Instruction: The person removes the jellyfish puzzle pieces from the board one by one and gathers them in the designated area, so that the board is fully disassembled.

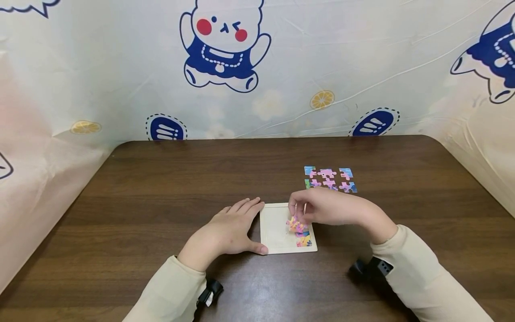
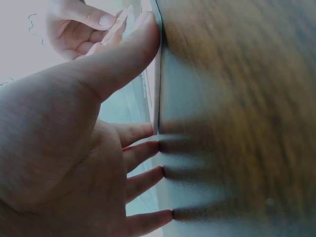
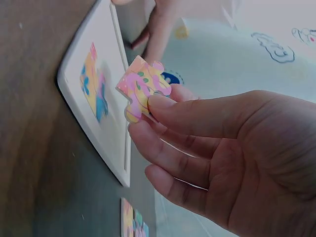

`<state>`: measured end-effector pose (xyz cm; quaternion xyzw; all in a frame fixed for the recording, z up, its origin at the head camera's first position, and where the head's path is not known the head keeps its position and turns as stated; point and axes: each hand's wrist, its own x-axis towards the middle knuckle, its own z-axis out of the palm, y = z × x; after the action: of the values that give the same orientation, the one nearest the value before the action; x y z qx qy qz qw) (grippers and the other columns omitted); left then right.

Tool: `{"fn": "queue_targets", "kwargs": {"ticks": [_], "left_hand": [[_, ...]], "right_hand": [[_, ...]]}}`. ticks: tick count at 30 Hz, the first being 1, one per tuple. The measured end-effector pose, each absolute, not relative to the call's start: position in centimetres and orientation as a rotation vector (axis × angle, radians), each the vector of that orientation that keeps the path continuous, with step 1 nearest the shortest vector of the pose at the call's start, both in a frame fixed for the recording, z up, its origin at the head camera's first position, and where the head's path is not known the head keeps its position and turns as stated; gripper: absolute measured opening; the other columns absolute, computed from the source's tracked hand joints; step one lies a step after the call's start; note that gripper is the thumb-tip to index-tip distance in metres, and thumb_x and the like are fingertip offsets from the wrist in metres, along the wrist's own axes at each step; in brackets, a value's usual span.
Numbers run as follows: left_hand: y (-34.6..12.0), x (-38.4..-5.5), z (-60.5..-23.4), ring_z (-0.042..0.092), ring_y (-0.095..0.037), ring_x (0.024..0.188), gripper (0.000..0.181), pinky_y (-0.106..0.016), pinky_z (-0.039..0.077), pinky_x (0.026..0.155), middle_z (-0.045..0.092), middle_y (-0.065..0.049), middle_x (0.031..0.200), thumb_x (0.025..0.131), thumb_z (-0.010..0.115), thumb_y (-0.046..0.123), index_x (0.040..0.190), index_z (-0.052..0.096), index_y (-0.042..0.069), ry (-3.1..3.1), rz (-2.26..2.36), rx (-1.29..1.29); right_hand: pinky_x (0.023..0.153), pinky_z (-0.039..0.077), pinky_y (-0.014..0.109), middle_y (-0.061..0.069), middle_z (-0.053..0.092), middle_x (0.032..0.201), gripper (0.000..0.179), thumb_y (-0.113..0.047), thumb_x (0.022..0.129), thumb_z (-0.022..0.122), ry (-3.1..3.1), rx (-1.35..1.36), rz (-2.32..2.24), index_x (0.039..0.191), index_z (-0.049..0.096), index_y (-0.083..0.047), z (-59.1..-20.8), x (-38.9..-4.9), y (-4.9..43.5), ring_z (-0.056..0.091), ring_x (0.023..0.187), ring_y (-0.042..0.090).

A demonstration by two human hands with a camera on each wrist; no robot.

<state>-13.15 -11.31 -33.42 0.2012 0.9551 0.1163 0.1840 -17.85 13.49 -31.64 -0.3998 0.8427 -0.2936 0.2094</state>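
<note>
My right hand pinches a pink and yellow jigsaw piece between thumb and fingertips, over the right part of a white puzzle tray. The right wrist view shows the piece tilted above the tray, its printed face visible. Below it in the head view, a colourful piece lies in the tray's near right corner. My left hand is spread at the tray's left side, thumb at the near left corner and index fingertip at the far left one. In the left wrist view its other fingertips touch the table.
Several loose jigsaw pieces lie in rows on the brown wooden table, beyond my right hand, which overlaps the nearest ones. A printed cloth hangs behind the table. Dark straps with devices sit at both wrists.
</note>
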Motion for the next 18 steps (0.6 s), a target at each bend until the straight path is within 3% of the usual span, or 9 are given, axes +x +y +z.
{"fn": "queue_targets", "kwargs": {"ticks": [18], "left_hand": [[-11.3, -13.1, -33.5, 0.019, -0.024, 0.149, 0.101, -0.050, 0.024, 0.117, 0.024, -0.001, 0.162, 0.078, 0.079, 0.055, 0.156, 0.029, 0.015, 2.693, 0.321, 0.571]], "right_hand": [[0.064, 0.050, 0.026, -0.003, 0.061, 0.079, 0.018, 0.008, 0.090, 0.064, 2.558, -1.080, -0.833, 0.096, 0.069, -0.009, -31.6, -19.9, 16.4, 0.059, 0.070, 0.013]]}}
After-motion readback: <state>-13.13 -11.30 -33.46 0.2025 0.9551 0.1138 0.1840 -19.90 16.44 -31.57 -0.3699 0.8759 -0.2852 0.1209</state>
